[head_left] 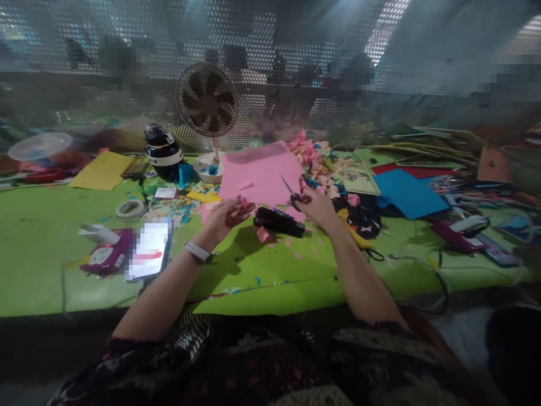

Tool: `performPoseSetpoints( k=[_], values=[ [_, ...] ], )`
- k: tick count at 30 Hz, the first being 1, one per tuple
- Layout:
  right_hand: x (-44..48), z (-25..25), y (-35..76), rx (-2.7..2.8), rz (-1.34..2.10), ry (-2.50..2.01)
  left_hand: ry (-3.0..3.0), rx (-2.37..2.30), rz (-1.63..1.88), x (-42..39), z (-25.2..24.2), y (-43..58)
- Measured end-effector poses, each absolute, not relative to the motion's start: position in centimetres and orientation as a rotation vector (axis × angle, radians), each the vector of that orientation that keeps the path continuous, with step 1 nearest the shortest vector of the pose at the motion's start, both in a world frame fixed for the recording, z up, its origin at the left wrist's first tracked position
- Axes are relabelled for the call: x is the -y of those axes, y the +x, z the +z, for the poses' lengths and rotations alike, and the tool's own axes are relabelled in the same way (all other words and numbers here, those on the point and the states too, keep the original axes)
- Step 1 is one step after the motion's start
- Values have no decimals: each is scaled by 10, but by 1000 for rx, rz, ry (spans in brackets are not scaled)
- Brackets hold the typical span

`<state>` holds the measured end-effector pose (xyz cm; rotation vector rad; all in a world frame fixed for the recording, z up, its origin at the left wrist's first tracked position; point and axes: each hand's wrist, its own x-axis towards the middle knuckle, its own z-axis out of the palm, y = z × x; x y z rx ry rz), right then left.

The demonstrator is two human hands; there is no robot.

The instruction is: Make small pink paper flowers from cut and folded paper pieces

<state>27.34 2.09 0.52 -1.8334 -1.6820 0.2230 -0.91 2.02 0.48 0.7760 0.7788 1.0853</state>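
My left hand [224, 217] pinches a small folded pink paper piece [244, 201] between thumb and fingers. My right hand [315, 206] is closed on a pair of scissors [287, 185], its blades aimed up and to the left. A black stapler [279, 222] lies on the green-covered table between my hands, with a small pink paper square [264, 234] against its near side. Beyond both hands spreads a large pink paper sheet [257, 166], a loose pink strip [245, 185] on it. Folded pink paper pieces [305, 149] are heaped behind my right hand.
Left of me are a phone [149, 249], a purple device [106, 255], a tape roll [131, 209] and a black bottle [164, 155]. A fan [207, 101] stands behind. Blue paper [408, 192], a yellow-handled tool [357, 232] and another purple device [459, 237] lie rightward.
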Motion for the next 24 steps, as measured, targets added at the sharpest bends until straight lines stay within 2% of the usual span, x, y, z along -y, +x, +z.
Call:
performPoseSetpoints(
  k=[8,16,24],
  values=[
    [-30,-3,288,1748,48,-2027,805,-748,1071,-22,6,-9],
    [-31,-9,278,1720,54,-2235,662,-783,1019,-16,11,-2],
    [-31,-6,271,1568,125,-1931,762,-758,926,-14,4,0]
  ],
)
